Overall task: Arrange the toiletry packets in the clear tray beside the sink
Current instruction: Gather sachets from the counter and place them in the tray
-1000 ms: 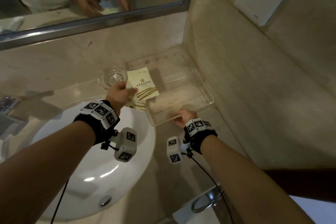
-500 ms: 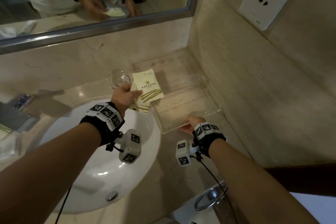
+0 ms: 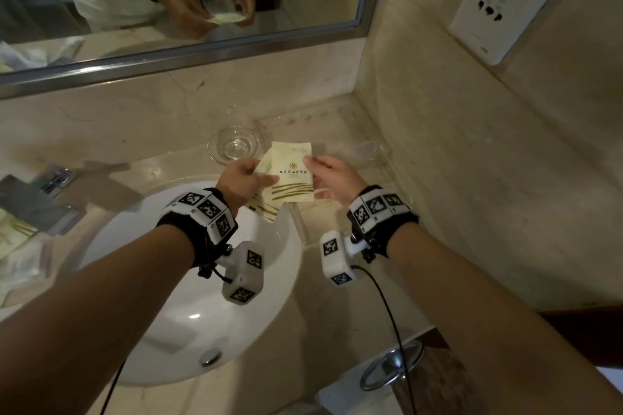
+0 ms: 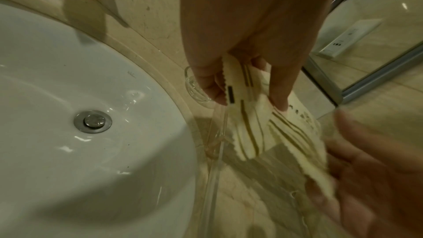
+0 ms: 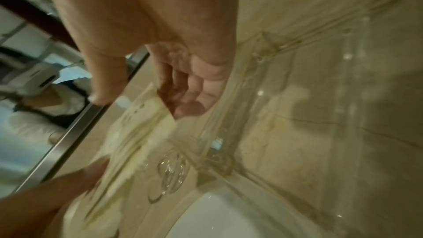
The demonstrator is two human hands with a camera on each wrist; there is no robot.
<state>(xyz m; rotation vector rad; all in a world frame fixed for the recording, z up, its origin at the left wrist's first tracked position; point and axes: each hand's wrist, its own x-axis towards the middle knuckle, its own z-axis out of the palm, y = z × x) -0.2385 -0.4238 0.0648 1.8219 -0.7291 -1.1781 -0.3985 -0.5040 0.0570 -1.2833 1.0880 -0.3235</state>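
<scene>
Several cream toiletry packets with green stripes are fanned out in my left hand, which grips their left side above the sink's right rim. My right hand pinches the right edge of the top packet, thumb on top and fingers under it. In the left wrist view my left fingers clamp the packets; the right hand is blurred. The clear tray lies on the counter in the corner, just right of and below both hands, with nothing visible in it. The right wrist view shows the tray beneath my right fingers.
A small glass dish stands behind the sink, left of the tray. The faucet and more packets are at far left. The side wall with a socket plate hems the tray in. A towel ring hangs below the counter.
My right hand has left the tray's near edge and come up to take the top packet's right edge. The left hand still holds the packets and has shifted slightly right.
</scene>
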